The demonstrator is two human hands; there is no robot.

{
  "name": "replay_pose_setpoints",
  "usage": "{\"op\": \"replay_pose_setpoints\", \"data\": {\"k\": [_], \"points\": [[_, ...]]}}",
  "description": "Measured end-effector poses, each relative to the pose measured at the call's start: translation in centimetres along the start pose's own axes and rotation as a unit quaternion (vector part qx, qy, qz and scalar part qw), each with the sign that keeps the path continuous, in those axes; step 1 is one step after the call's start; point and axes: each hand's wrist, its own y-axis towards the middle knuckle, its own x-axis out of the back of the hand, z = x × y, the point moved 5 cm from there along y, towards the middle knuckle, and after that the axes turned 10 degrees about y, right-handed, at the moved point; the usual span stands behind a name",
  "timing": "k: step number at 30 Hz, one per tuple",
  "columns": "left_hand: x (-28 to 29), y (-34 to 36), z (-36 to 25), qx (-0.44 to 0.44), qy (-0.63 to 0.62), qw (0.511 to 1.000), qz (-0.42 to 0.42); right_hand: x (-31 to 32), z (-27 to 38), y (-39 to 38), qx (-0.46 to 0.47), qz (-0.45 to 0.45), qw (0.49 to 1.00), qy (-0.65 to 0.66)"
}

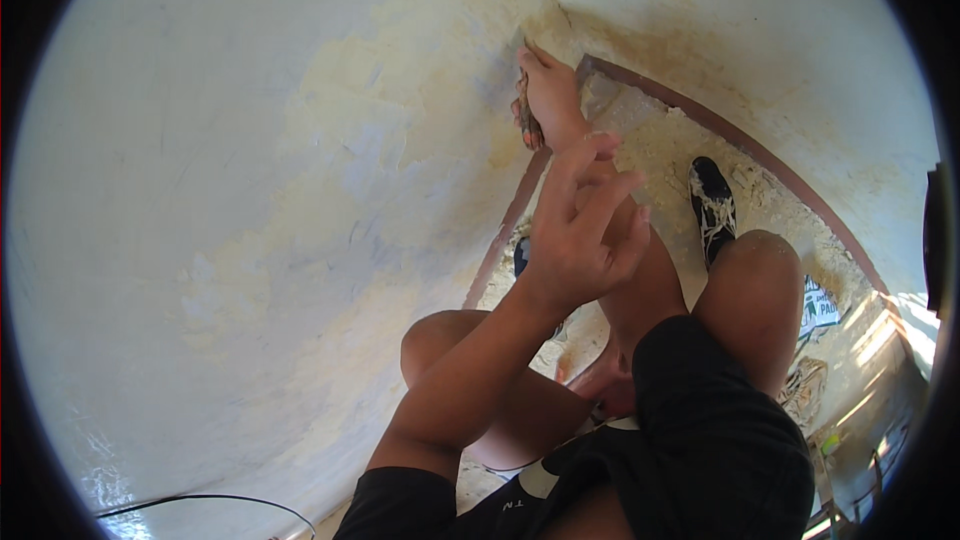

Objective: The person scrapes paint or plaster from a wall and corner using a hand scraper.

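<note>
My right hand (550,100) reaches out to the wall near the corner and presses a small brownish-grey pad or tool (524,112) against the scraped, yellowish patch of wall (440,110); its exact kind is too small to tell. My left hand (580,230) hangs in the air in front of my right forearm. Its fingers are loosely spread and it holds nothing. I am squatting, with my bare knees (755,270) below both hands.
A dark red skirting band (505,230) runs along the wall's foot and around the corner. The floor (660,140) is strewn with pale dust and flakes. My black, paint-spotted shoe (712,205) stands on it. A printed paper (820,305) lies right, a black cable (200,498) lower left.
</note>
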Motion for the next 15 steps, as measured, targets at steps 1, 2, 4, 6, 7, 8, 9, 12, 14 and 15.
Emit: {"op": "replay_pose_setpoints", "data": {"k": [1, 2, 4, 6, 7, 8, 9, 12, 14, 15], "points": [[0.0, -0.5, 0.3, 0.006, 0.006, 1.000, 0.015, -0.2, -0.2, -0.3, -0.013, -0.005, 1.000, -0.010], [-0.5, -0.7, 0.1, 0.012, 0.004, 1.000, 0.028, 0.4, 0.7, 0.9, -0.008, -0.008, 1.000, -0.011], [-0.7, -0.3, -0.4, 0.007, -0.005, 1.000, 0.026, 1.8, 2.0, 3.4, 0.008, -0.015, 1.000, -0.002], [-0.4, -0.3, -0.1, 0.002, 0.003, 1.000, 0.019, 1.5, -0.2, 2.1, 0.002, 0.002, 1.000, 0.002], [-0.2, -0.5, 0.0, 0.007, 0.001, 1.000, 0.027, 1.2, -0.7, 1.9, -0.001, 0.017, 1.000, 0.003], [-0.1, -0.5, -0.1, 0.016, -0.005, 0.999, 0.036, 1.1, -0.7, 1.7, -0.001, 0.017, 1.000, 0.002], [-0.2, -0.4, 0.0, 0.017, -0.006, 0.999, 0.036, 1.0, -0.6, 1.6, -0.001, 0.018, 1.000, 0.018], [0.0, -0.1, -0.2, 0.010, 0.002, 1.000, 0.022, 0.8, 0.0, 1.6, -0.001, 0.015, 1.000, 0.026], [-0.4, -0.1, -0.4, 0.005, -0.013, 1.000, 0.014, 1.1, 0.2, 1.6, -0.009, -0.009, 1.000, 0.028], [-0.5, 0.0, -0.4, 0.003, -0.015, 1.000, 0.013, 1.3, 0.2, 1.9, -0.006, -0.009, 1.000, 0.028]]}}
